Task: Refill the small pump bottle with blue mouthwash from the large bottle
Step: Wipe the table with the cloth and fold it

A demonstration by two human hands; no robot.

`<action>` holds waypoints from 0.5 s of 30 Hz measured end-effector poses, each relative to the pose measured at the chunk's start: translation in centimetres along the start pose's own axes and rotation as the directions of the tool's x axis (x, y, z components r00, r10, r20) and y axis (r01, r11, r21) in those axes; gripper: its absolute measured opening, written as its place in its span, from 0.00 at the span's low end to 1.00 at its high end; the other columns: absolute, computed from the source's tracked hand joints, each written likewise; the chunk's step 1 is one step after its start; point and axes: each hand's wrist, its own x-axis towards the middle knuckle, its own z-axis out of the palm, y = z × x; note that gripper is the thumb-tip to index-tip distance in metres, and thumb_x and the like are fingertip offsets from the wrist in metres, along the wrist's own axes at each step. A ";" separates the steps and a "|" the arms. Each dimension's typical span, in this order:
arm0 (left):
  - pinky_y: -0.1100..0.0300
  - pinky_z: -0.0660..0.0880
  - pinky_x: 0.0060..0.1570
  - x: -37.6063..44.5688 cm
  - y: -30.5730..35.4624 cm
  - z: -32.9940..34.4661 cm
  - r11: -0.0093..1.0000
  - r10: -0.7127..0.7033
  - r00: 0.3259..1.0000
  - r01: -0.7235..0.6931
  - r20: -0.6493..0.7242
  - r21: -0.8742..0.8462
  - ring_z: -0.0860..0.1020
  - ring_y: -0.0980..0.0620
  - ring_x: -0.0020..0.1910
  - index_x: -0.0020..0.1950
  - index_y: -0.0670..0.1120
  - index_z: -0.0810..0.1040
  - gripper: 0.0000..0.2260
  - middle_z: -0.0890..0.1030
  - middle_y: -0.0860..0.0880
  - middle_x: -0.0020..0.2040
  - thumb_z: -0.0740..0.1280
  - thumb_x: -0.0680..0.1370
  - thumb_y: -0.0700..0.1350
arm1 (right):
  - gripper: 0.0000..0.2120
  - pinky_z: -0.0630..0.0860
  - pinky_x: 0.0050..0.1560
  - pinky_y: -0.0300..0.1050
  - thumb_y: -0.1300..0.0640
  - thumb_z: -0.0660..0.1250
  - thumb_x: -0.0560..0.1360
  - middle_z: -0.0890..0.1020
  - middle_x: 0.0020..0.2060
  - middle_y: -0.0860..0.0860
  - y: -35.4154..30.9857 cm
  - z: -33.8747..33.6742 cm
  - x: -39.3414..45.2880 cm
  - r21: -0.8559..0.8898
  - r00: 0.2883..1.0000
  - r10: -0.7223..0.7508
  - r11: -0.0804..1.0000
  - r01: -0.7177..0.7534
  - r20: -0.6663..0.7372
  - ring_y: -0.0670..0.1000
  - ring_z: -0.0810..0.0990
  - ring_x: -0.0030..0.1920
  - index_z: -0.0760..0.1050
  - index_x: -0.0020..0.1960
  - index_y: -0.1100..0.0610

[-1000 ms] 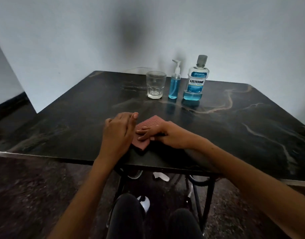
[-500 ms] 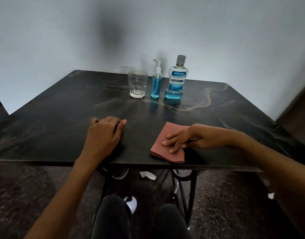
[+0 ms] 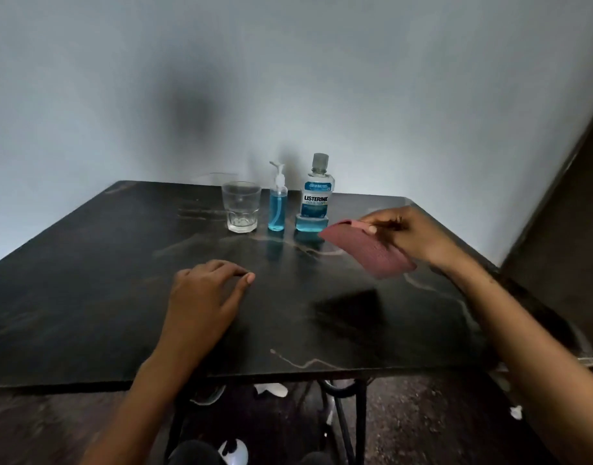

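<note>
A: Above the right half of the table (image 3: 86,263), the right hand (image 3: 412,234) is pinching a folded pink cloth (image 3: 369,251) between thumb and fingers, along its upper edge. The cloth is hanging tilted, clear of the surface, and is casting a dark shadow on the tabletop below it.

B: Arm pose?

A: Right forearm is reaching in from the lower right, wrist raised and the back of the hand facing right. The left hand (image 3: 204,297) is resting palm down on the table near the front middle, fingers loosely bent, thumb pointing right, holding nothing. Left forearm is coming up from the lower edge.

B: Task items?

A: The small pump bottle (image 3: 277,209) is standing upright at the far edge, pump head on, blue liquid showing through most of its body. The large bottle (image 3: 316,196) is standing just to its right, cap on, blue mouthwash sitting low in it. A clear glass (image 3: 240,208) is standing just left of the pump bottle. The cloth's near corner is overlapping the large bottle's base in view; contact cannot be judged.
</note>
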 end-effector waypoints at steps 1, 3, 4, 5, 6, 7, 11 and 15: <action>0.46 0.74 0.50 0.4 1.0 0.3 0.998 0.009 0.999 -0.011 -0.032 -0.067 0.81 0.48 0.46 0.47 0.47 0.84 0.12 0.84 0.49 0.47 0.65 0.75 0.52 | 0.09 0.74 0.48 0.40 0.66 0.65 0.76 0.83 0.47 0.54 -0.5 1.1 0.2 0.161 0.991 0.099 0.983 -0.085 -0.085 0.49 0.79 0.46 0.81 0.52 0.58; 0.48 0.75 0.50 1.4 2.7 0.9 0.984 -0.001 0.995 -0.016 -0.095 -0.178 0.80 0.51 0.46 0.48 0.48 0.85 0.09 0.83 0.50 0.46 0.69 0.75 0.51 | 0.08 0.74 0.42 0.44 0.64 0.63 0.77 0.82 0.40 0.53 -1.8 3.4 0.7 0.486 0.943 0.306 0.849 -0.209 -0.130 0.50 0.77 0.40 0.79 0.46 0.56; 0.49 0.74 0.50 1.9 3.5 1.2 0.976 -0.015 0.993 -0.010 -0.113 -0.218 0.79 0.52 0.47 0.48 0.49 0.85 0.09 0.83 0.51 0.46 0.70 0.74 0.52 | 0.08 0.75 0.39 0.45 0.64 0.62 0.78 0.81 0.38 0.52 -2.4 4.6 1.0 0.600 0.920 0.378 0.762 -0.243 -0.108 0.50 0.78 0.37 0.77 0.44 0.55; 0.50 0.74 0.51 2.4 4.2 1.3 0.969 -0.027 0.992 -0.003 -0.121 -0.246 0.78 0.53 0.48 0.49 0.50 0.85 0.10 0.83 0.51 0.46 0.71 0.72 0.53 | 0.08 0.76 0.37 0.45 0.64 0.61 0.78 0.80 0.37 0.52 -3.1 5.7 1.3 0.682 0.904 0.422 0.683 -0.261 -0.076 0.50 0.79 0.36 0.76 0.43 0.55; 0.51 0.74 0.51 2.9 4.8 1.5 0.965 -0.035 0.992 0.002 -0.122 -0.263 0.77 0.53 0.48 0.50 0.51 0.85 0.12 0.83 0.51 0.46 0.71 0.72 0.55 | 0.08 0.78 0.34 0.44 0.64 0.61 0.79 0.81 0.36 0.53 -3.8 6.8 1.6 0.744 0.894 0.446 0.613 -0.268 -0.045 0.50 0.80 0.34 0.74 0.43 0.56; 0.51 0.74 0.51 3.5 5.2 1.5 0.963 -0.043 0.991 0.007 -0.126 -0.271 0.77 0.53 0.48 0.51 0.52 0.85 0.13 0.83 0.51 0.46 0.71 0.71 0.56 | 0.08 0.79 0.31 0.43 0.64 0.60 0.79 0.81 0.35 0.53 -4.5 7.8 1.9 0.798 0.889 0.458 0.543 -0.262 -0.020 0.49 0.81 0.32 0.74 0.43 0.57; 0.51 0.74 0.47 5.1 5.6 1.4 0.978 -0.074 0.990 0.049 -0.119 -0.203 0.77 0.50 0.47 0.51 0.54 0.84 0.14 0.83 0.50 0.44 0.74 0.68 0.56 | 0.05 0.71 0.19 0.36 0.66 0.58 0.78 0.78 0.38 0.57 -6.7 10.7 2.9 0.919 0.874 0.486 0.335 -0.208 0.021 0.49 0.78 0.32 0.73 0.50 0.62; 0.47 0.74 0.46 5.9 5.0 1.3 0.987 -0.126 0.971 0.101 -0.204 -0.128 0.78 0.48 0.43 0.47 0.53 0.85 0.09 0.84 0.50 0.41 0.75 0.68 0.53 | 0.04 0.71 0.21 0.35 0.67 0.59 0.78 0.77 0.37 0.56 -8.3 12.2 3.5 0.934 0.865 0.499 0.328 -0.139 -0.046 0.49 0.76 0.32 0.73 0.48 0.62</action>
